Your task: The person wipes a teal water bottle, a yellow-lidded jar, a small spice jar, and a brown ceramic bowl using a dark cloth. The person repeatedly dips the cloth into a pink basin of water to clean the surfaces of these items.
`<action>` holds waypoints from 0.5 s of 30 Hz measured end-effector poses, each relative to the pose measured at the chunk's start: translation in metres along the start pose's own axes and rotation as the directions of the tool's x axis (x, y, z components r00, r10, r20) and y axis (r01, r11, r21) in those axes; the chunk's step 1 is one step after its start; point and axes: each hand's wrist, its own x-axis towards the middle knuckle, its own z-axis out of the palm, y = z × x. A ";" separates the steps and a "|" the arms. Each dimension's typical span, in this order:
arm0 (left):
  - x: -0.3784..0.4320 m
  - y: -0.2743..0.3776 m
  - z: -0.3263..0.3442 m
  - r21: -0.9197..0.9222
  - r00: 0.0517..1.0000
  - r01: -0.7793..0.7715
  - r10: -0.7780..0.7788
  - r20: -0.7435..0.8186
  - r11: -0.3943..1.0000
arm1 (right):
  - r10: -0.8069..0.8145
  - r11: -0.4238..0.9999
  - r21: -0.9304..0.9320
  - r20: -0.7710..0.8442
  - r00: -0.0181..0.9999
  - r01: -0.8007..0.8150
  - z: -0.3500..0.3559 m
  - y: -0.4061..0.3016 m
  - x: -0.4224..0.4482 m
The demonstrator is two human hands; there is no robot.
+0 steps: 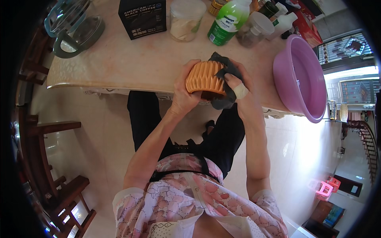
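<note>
Near the table's front edge, my left hand grips the left side of an orange ribbed ceramic pot. The pot is tipped so that its dark opening faces down and towards me. A dark grey cloth is bunched in my right hand and pressed against the pot's right side. Part of the cloth hangs below the pot's rim. A pale bandage or tape wraps the base of my right thumb. My right fingers behind the cloth are mostly hidden.
On the marble-look table stand a glass jug, a black coffee box, a lidded jar, a green spray bottle and another clear jar. A purple plastic basin leans over the right edge. Wooden chairs stand left.
</note>
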 end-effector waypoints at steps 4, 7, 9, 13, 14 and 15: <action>0.001 0.000 -0.002 -0.005 1.000 -0.001 0.001 0.004 1.000 | 0.005 0.998 -0.063 0.011 1.000 -0.005 -0.003 0.004 0.015; 0.001 -0.001 0.001 -0.018 1.000 0.000 0.000 -0.006 1.000 | 0.065 0.996 -0.053 -0.013 0.998 -0.065 -0.005 0.006 0.023; 0.001 -0.001 0.000 -0.005 1.000 0.005 -0.005 0.005 1.000 | 0.093 0.996 0.004 -0.004 0.996 -0.093 -0.005 0.007 0.023; 0.001 0.002 0.001 -0.033 1.000 0.016 -0.016 0.007 0.999 | 0.081 0.994 0.077 0.031 0.996 -0.084 -0.002 -0.007 0.005; 0.000 0.001 0.001 -0.043 1.000 0.012 -0.012 0.002 0.999 | 0.082 0.994 0.071 0.035 0.996 -0.084 -0.002 -0.008 0.004; 0.000 0.000 0.001 -0.053 1.000 0.006 -0.006 -0.001 0.999 | 0.081 0.994 0.066 0.038 0.996 -0.083 -0.002 -0.009 0.004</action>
